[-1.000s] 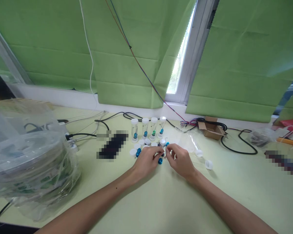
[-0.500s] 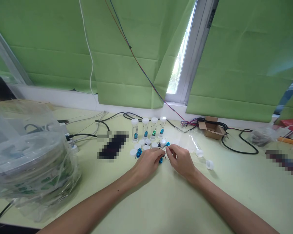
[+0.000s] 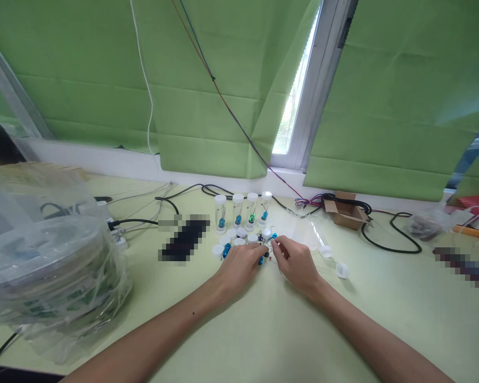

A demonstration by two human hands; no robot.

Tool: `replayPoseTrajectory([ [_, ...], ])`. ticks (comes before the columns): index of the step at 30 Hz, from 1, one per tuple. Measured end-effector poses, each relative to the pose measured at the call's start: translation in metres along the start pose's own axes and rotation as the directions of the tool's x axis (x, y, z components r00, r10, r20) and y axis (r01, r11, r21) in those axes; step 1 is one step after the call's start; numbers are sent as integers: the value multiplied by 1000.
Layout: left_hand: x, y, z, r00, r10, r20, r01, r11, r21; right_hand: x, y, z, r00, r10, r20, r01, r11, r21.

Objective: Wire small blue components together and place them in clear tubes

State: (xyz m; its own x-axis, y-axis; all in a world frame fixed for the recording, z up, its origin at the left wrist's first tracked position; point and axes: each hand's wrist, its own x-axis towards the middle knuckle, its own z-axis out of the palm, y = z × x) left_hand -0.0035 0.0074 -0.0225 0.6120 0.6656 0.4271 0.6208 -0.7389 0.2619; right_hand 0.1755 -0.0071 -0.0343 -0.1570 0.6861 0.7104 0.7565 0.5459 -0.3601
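Observation:
My left hand [image 3: 239, 268] and my right hand [image 3: 297, 263] meet over a small heap of blue LED-like parts with thin wire legs [image 3: 263, 255] on a pale green table [image 3: 263, 330]. Both hands are closed in a pinch on the fine wires of these parts. Several white caps [image 3: 239, 236] lie just beyond my fingers. Behind them stand several clear tubes [image 3: 242, 211] with white caps, each holding one blue or green part upright.
A clear tube [image 3: 317, 236] lies on its side at the right with a loose white cap [image 3: 341, 269]. A plastic-wrapped stack [image 3: 43, 260] fills the left. A small cardboard box [image 3: 345, 210] and black cables [image 3: 387, 234] lie at the back right.
My hands have stayed in place over the parts. The fingers shifted slightly, and the blue part under my left fingertips moved a little.

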Motion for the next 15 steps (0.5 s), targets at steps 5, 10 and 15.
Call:
replayPoseTrajectory([
  [5, 0, 0, 1, 1000, -25, 10, 25, 1000, 9, 0, 4, 1, 999, 29, -13, -30, 998, -62],
  [10, 0, 1, 3, 999, -27, -33, 25, 998, -65, 0, 6, 1, 997, 78, -4, -78, 991, -106],
  [15, 1, 7, -1, 985, -94, -143, 66, 981, -184, 2, 7, -1, 994, 112, -3, -111, 987, -113],
])
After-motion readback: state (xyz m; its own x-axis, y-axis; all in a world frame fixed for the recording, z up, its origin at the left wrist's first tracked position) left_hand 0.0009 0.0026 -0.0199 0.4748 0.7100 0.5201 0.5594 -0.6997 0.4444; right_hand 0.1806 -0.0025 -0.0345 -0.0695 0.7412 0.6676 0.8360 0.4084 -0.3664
